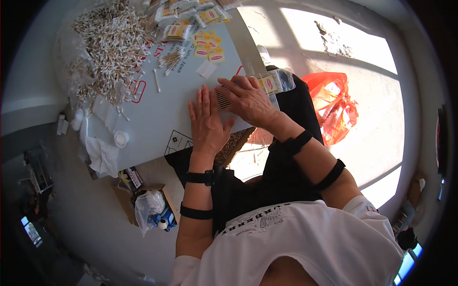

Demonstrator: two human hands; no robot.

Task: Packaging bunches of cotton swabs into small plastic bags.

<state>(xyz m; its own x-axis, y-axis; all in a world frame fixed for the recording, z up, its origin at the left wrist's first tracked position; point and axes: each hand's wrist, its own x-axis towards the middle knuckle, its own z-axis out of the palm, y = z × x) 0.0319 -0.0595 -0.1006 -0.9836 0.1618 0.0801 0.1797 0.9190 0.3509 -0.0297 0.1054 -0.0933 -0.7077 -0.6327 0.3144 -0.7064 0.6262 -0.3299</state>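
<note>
My left hand (207,124) lies nearly flat on the grey tabletop (160,112), fingers stretched out, its side along a row of cotton swabs (222,99). My right hand (253,102) curves over the same row from the right, fingers bent onto it and covering part of it. Beside the right wrist lies a clear packet of swabs with a yellow label card (269,84). Beyond my hands are a small white card (206,69), several loose yellow label cards (215,55) and one stray swab (157,81).
A large heap of loose swabs (112,43) in clear plastic fills the far left. Filled packets (176,32) are piled at the back. White cloth (102,155) hangs over the left edge. A cardboard box (169,202) stands below; a red plastic bag (334,107) sits on the floor at right.
</note>
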